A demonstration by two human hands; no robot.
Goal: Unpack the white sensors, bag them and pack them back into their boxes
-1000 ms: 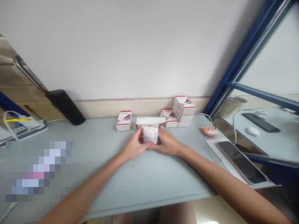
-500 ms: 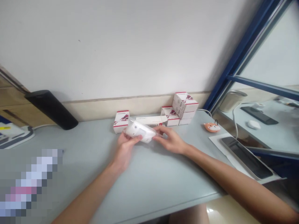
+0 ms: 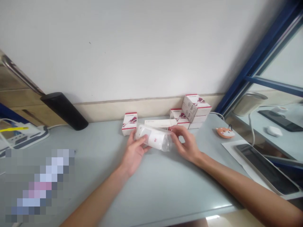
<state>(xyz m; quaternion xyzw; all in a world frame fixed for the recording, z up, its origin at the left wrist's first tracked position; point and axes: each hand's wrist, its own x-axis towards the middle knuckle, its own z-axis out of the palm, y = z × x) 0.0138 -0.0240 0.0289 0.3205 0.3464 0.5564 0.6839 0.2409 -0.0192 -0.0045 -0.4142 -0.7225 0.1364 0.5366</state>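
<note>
My left hand (image 3: pixel 134 153) is closed around a white, rounded device (image 3: pixel 151 137) with a small red mark, its exact kind unclear. A clear plastic bag (image 3: pixel 167 143) covers the device and sticks out past its right end. At that end, my right hand (image 3: pixel 187 145) has its thumb and forefinger pinched on the bag. Just behind them on the table lies a long white box (image 3: pixel 157 123), partly covered by the bag and fingers. To its left stands a small white-and-red box (image 3: pixel 129 123).
More white-and-red boxes (image 3: pixel 197 108) are stacked by the wall. On the right are an orange animal-faced case (image 3: pixel 225 132) and a phone (image 3: pixel 267 168) on white paper. A black cylinder (image 3: pixel 65 111) leans at the left, near a power strip (image 3: pixel 28 135). A blurred patch hides the lower left.
The device has turned in my left hand, and its red mark now shows. My right hand has drawn away to the bag's end. The whole view has shifted slightly.
</note>
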